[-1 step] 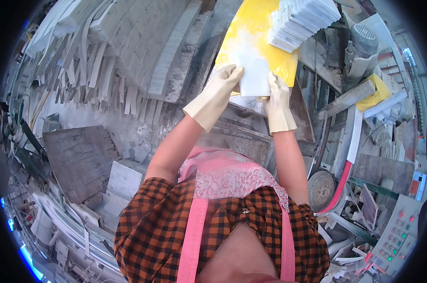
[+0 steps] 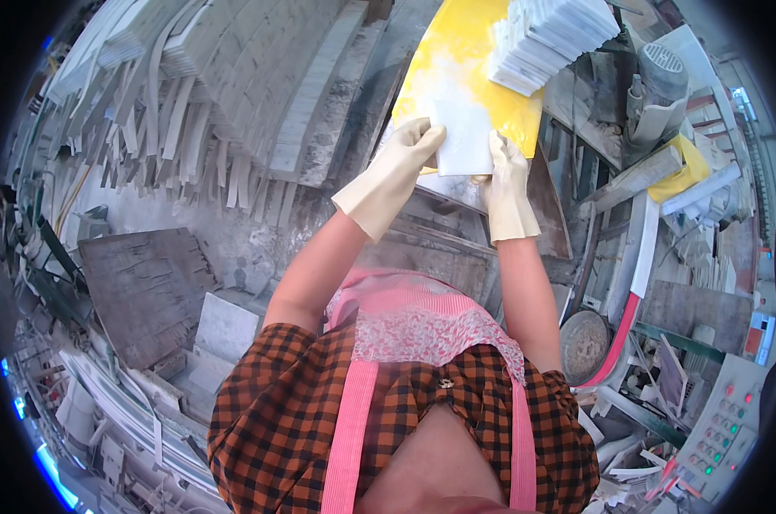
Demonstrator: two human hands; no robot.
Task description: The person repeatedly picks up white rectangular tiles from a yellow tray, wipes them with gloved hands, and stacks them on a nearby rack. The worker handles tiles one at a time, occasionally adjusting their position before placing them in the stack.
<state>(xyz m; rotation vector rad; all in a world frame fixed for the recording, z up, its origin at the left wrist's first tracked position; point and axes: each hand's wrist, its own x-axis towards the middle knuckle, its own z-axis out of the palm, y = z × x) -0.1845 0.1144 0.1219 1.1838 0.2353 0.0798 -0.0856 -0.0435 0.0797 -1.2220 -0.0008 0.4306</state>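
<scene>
Fingers on both gloves closed on one white tile [image 2: 464,141]: left hand [image 2: 405,154] has its left edge, right hand [image 2: 508,176] its right edge, a fingertip showing underneath. Tile is over the near end of the yellow board [image 2: 518,128], flat face up. Stack of white tiles [image 2: 551,43] sits farther back on that board, right side, apart from the held tile.

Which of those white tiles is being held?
The single white tile between the left hand and right hand, at the near end of the yellow surface; the others sit in a stack farther off, to the right.
</scene>
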